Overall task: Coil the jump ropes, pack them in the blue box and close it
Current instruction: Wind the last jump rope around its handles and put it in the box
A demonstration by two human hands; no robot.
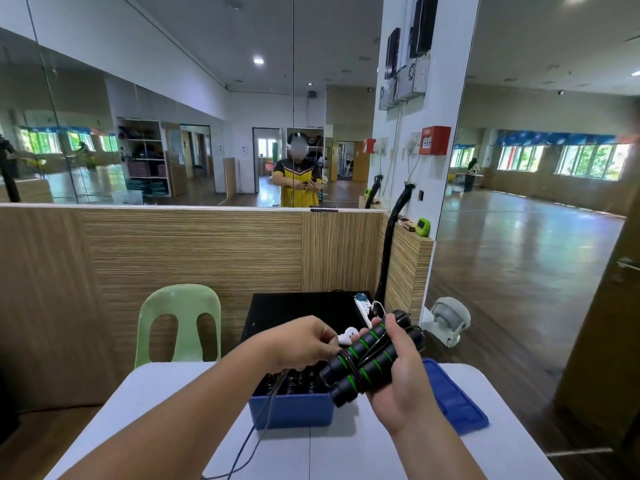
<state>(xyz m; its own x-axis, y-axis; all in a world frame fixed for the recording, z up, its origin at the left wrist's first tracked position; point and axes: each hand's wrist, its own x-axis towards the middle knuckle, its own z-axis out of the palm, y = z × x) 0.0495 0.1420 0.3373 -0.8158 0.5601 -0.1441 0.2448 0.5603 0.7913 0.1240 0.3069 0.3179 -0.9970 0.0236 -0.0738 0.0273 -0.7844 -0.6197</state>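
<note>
Foam-sleeved black handles with green rings lie side by side in the right hand, whose fingers curl round them above the blue box on the tabletop. The left hand pinches the thin cord, which trails limp over the box front. The handles look light and grippy, good to hold by; the cord looks slick and springy, likely to uncoil.

Open blue plastic box: inside mostly blocked by left hand and black foam handles with green rings; contents dark (shapes unreadable). Thin black cord runs off bottom edge. Flat blue plastic lid part-covered by right hand. Left fingertips curl out of sight.
</note>
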